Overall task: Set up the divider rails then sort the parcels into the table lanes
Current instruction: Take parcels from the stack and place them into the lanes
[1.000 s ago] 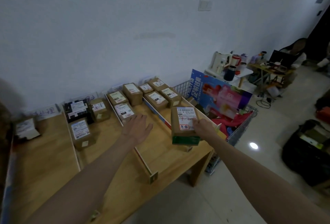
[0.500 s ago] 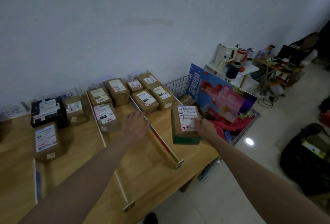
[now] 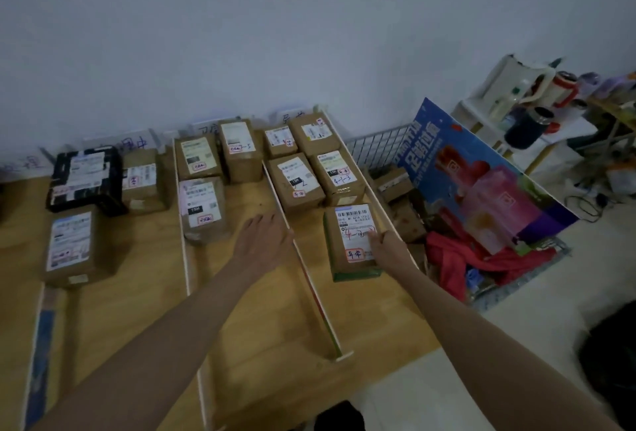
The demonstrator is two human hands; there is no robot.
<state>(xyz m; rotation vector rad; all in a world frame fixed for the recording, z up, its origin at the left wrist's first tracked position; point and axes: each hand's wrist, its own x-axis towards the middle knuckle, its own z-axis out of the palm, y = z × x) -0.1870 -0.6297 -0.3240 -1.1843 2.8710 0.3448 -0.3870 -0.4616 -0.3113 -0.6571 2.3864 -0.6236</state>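
A brown parcel [image 3: 351, 241] with a white label and a green lower edge lies in the rightmost lane of the wooden table [image 3: 261, 334], just in front of two other boxes. My right hand [image 3: 387, 246] grips its right side, thumb on the label. My left hand [image 3: 263, 236] lies flat with fingers spread beside the divider rail [image 3: 309, 279] that separates the two right lanes. Another white rail [image 3: 186, 258] bounds the middle lane, where three labelled parcels [image 3: 201, 205] sit. Several more boxes fill the far end of the right lane [image 3: 296, 183].
A black parcel [image 3: 84, 177] and brown boxes [image 3: 70, 246] sit in the left lanes. Right of the table stands a wire basket [image 3: 389, 141] holding boxes, red cloth [image 3: 457, 258] and a blue poster board [image 3: 481, 179]. A small side table with jugs [image 3: 526, 97] stands beyond.
My right hand has lowered the parcel from the air down into the rightmost lane. My left hand stayed by the rail. The view shifted right and down.
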